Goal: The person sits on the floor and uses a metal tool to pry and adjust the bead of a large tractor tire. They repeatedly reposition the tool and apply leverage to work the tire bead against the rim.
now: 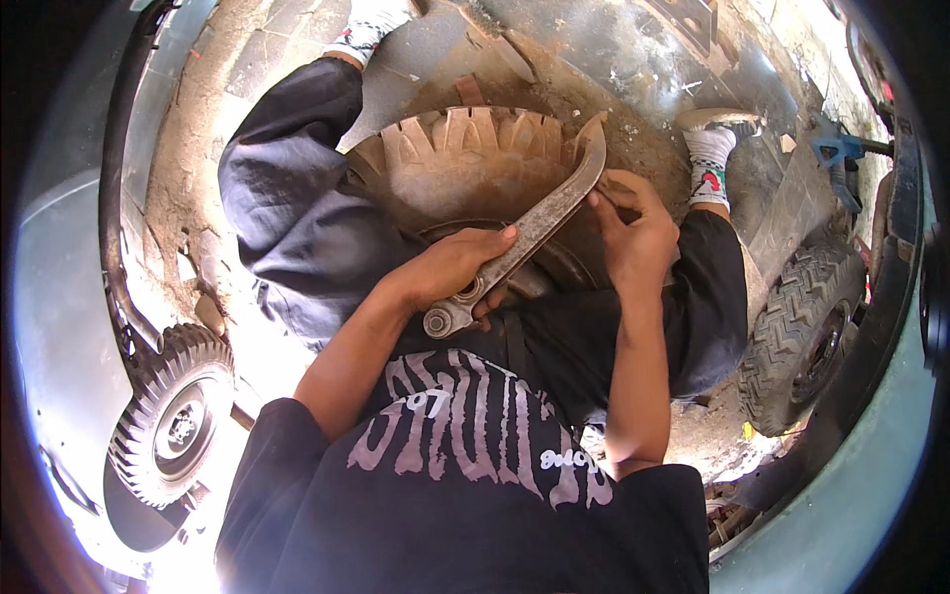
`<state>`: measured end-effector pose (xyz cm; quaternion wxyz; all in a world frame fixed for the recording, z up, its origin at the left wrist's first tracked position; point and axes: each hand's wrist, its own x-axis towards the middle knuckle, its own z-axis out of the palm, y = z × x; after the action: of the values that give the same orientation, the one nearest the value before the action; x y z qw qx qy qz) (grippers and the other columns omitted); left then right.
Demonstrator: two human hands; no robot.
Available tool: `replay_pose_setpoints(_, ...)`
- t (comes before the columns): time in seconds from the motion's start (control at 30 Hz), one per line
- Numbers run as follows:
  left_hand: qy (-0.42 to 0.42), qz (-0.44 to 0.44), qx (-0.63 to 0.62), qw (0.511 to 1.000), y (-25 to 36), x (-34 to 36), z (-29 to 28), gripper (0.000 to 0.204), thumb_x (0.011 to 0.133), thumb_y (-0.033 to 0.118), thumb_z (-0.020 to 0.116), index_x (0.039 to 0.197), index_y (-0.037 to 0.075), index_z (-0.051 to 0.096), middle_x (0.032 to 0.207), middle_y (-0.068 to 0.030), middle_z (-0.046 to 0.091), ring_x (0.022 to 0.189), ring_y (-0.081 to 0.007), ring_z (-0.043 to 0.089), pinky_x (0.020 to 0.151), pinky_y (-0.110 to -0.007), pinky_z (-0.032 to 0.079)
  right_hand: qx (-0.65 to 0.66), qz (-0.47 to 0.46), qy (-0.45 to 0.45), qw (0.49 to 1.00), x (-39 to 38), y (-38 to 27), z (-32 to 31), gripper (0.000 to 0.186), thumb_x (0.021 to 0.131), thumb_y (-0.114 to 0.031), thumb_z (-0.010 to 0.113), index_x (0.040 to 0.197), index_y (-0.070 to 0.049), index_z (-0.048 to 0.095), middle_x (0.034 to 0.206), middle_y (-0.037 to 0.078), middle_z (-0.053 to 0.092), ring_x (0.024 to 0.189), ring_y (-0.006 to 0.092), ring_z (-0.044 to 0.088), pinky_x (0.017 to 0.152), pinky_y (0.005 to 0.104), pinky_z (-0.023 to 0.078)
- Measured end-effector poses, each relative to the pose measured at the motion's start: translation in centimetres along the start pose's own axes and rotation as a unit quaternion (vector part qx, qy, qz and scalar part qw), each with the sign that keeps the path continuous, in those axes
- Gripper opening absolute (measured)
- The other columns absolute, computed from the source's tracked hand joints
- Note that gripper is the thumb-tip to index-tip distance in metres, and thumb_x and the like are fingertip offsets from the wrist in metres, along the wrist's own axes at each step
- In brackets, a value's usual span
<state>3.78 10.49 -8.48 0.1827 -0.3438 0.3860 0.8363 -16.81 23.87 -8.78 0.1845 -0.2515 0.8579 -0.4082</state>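
A long, worn grey metal arm [534,228] slants across in front of me. Its near end is a round joint with a bolt-like centre, and its far end curves to a narrow tip. Wrapped round the lower part is my left hand [457,265], thumb on top and fingers partly hidden beneath. My right hand [636,233] is closed at the curved part, thumb and fingertips pinched against its edge; whether a small thing is also between them I cannot make out. Below the metal arm, between my legs, lies a large dusty tyre [465,163] with chunky tread.
Another wheel [178,421] is at the lower left beside a pale vehicle body [59,277]. At the right a treaded wheel [804,342] stands near a blue tool-like object [841,150]. Angled metal [693,22] lies on the dirty floor at the top.
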Motion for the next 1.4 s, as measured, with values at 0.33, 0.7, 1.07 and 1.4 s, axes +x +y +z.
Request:
replay_pose_setpoints(0.33, 0.025, 0.027, 0.045, 0.998, -0.5, 0.3, 0.7, 0.064, 0.114, 0.059, 0.042, 0.099, 0.002, 0.066, 0.065, -0.0083, 0.061, 0.050, -0.0174, 0.062, 0.049, -0.036, 0.058, -0.013, 0.000, -0.102, 0.995, -6.9, -3.2, 0.5, 0.018, 0.086, 0.001, 0.081, 0.098, -0.002, 0.069, 0.088, 0.018, 0.078, 0.079, 0.0310, 0.080, 0.071, 0.0391, 0.059)
replay_pose_setpoints(0.7, 0.080, 0.050, 0.141, 0.986, -1.2, 0.4, 1.8, 0.069, 0.112, 0.061, 0.045, 0.098, -0.001, 0.069, 0.065, -0.0105, 0.066, 0.049, -0.0212, 0.066, 0.047, -0.035, 0.053, -0.018, -0.015, -0.019, 1.000, -5.2, -1.7, 1.0, 0.019, 0.084, 0.000, 0.082, 0.096, -0.003, 0.067, 0.083, 0.019, 0.076, 0.080, 0.0339, 0.080, 0.073, 0.0386, 0.059)
replay_pose_setpoints(1.07, 0.097, 0.055, 0.148, 0.983, -0.7, 0.9, 2.6, 0.068, 0.112, 0.059, 0.046, 0.099, -0.003, 0.069, 0.065, -0.0128, 0.067, 0.049, -0.0227, 0.067, 0.048, -0.036, 0.055, -0.017, -0.036, -0.076, 0.996, -7.9, -1.4, 0.8, 0.017, 0.085, 0.000, 0.082, 0.096, -0.001, 0.070, 0.082, 0.019, 0.077, 0.076, 0.0288, 0.080, 0.071, 0.0373, 0.060)
replay_pose_setpoints(1.4, 0.112, 0.073, 0.177, 0.975, -1.1, 1.6, 2.5, 0.068, 0.113, 0.057, 0.042, 0.100, -0.004, 0.070, 0.067, -0.0137, 0.071, 0.054, -0.0246, 0.072, 0.053, -0.039, 0.057, -0.051, -0.091, -0.117, 0.988, -10.6, -2.1, 1.0, 0.013, 0.086, 0.001, 0.076, 0.097, -0.003, 0.070, 0.084, 0.017, 0.078, 0.080, 0.0294, 0.080, 0.074, 0.0396, 0.060)
